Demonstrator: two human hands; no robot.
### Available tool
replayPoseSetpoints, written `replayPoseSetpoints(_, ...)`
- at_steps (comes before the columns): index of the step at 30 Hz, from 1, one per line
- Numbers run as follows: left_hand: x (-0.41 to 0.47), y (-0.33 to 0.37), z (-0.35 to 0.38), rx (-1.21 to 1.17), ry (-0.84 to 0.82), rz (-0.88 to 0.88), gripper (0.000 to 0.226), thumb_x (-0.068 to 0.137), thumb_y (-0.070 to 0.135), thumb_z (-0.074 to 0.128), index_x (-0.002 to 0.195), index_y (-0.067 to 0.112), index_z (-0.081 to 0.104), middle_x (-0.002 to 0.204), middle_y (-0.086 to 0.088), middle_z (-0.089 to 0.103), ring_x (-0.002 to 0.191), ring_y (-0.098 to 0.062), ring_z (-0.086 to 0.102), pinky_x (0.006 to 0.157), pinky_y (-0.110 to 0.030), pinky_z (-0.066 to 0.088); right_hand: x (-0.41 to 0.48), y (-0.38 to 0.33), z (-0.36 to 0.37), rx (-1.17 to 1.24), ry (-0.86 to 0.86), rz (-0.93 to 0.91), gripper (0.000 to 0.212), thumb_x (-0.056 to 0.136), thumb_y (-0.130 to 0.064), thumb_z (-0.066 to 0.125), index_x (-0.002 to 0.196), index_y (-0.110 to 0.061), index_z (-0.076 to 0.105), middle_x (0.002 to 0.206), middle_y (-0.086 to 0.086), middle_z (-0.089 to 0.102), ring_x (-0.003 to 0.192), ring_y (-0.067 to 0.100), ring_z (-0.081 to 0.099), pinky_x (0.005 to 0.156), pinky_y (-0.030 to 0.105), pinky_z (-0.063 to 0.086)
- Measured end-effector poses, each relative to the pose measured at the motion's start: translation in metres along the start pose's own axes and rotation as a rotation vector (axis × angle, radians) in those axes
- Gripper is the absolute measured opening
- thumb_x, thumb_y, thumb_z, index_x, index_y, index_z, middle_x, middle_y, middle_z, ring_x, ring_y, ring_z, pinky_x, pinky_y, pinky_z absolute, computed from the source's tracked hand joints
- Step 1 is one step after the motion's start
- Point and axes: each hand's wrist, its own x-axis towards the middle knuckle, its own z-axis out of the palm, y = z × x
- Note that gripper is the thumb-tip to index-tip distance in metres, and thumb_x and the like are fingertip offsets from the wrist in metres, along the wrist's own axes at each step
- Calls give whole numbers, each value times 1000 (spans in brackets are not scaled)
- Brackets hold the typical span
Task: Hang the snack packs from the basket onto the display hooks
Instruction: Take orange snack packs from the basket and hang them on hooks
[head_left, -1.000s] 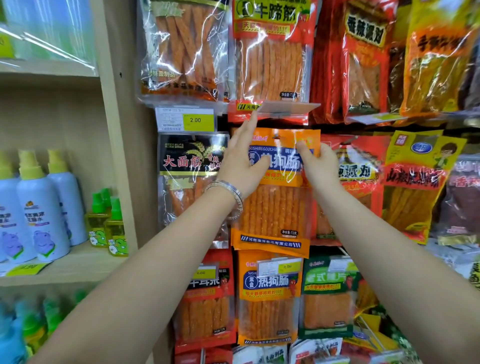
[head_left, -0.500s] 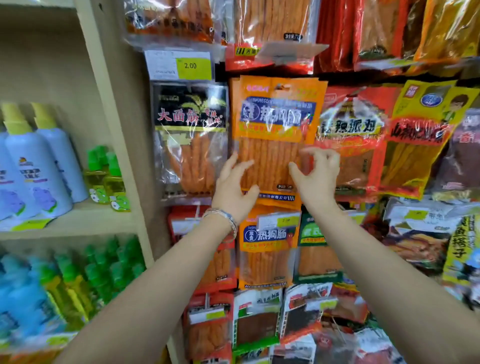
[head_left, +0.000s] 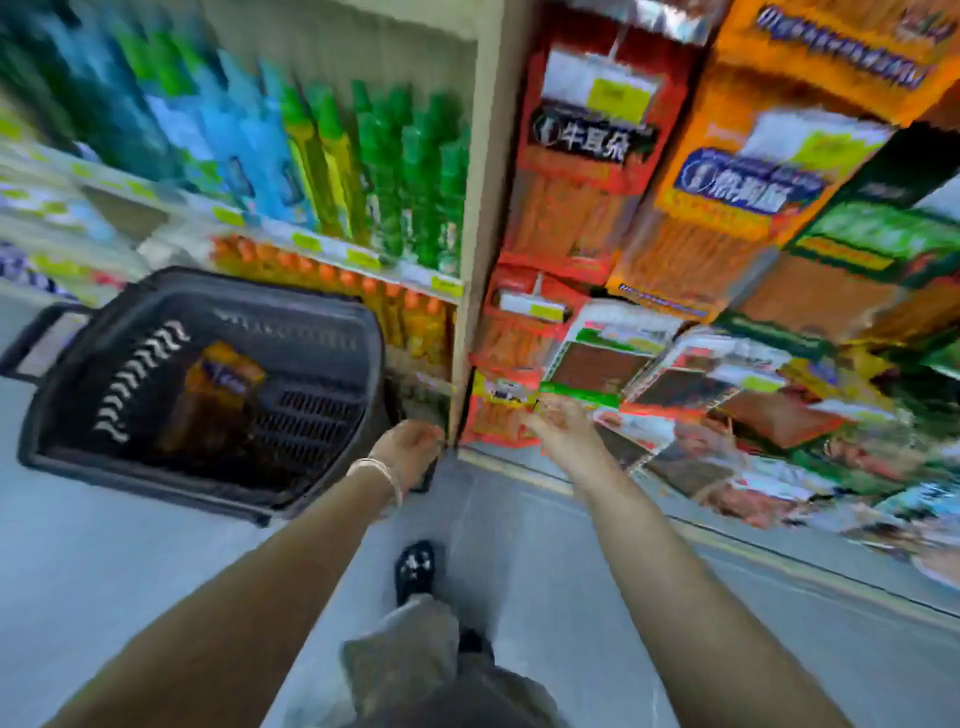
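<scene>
The head view is smeared by motion, so fine detail is lost. At about 9 o'clock a dark plastic basket (head_left: 156, 486) stands on the grey floor (head_left: 104, 597), and one snack pack (head_left: 218, 395) lies inside it, near the middle. The pack is orange with a blue label on its header; its long axis runs roughly from 1 o'clock to 7 o'clock, header end toward 1 o'clock. Whether it lies flat or leans I cannot tell. Near centre, the left hand (head_left: 408, 449), with a bracelet (head_left: 376, 470) at the wrist, hangs just beside the basket's right corner. Its fingers look bent, but I cannot tell whether they are together or apart. The right hand (head_left: 561, 426) reaches toward 1 o'clock with fingers apart and nothing in them, close to the lowest hanging packs (head_left: 571, 208). At 11 o'clock green and blue bottles (head_left: 405, 171) fill a shelf. A black shoe (head_left: 414, 569) shows at 6 o'clock.
</scene>
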Motion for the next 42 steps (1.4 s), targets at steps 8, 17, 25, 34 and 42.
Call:
replayPoseSetpoints(8,-44,-137,-69,-338,142,-414,17,83,11,60,66,12,55,77,-15,51,80,-24,47,72,-32,39,-15,46,146,-140,-278,219,29,92,-13,56,120,-8,53,81,0,56,73,15,57,61,20,39)
replayPoseSetpoints(17,18,-199,-252,-373,214,-412,18,94,4,46,104,13,58,95,-3,61,76,-13,58,62,-20,43,42,4,299,-166,-348,260,18,93,-20,57,111,-22,55,92,0,62,77,9,66,82,33,49)
replayPoseSetpoints(25,134,-257,-369,-302,163,-485,22,96,12,46,116,12,56,111,-7,59,102,-21,58,84,-31,41,145,-6,426,-251,-430,451,19,95,-28,53,114,-25,51,109,0,59,83,10,63,78,30,47)
replayPoseSetpoints(34,180,-331,-354,-208,124,-601,19,91,13,52,107,16,64,91,-3,60,79,-19,56,77,-27,48,212,27,546,-329,-506,452,14,96,-20,52,109,-14,53,103,7,60,69,11,57,57,19,43)
replayPoseSetpoints(42,175,-331,-357,-367,280,-589,32,92,-1,43,120,10,54,105,-2,59,79,-11,54,57,-7,41,264,23,640,-248,-382,416,26,88,-35,62,88,-9,60,86,10,62,74,24,59,70,36,49)
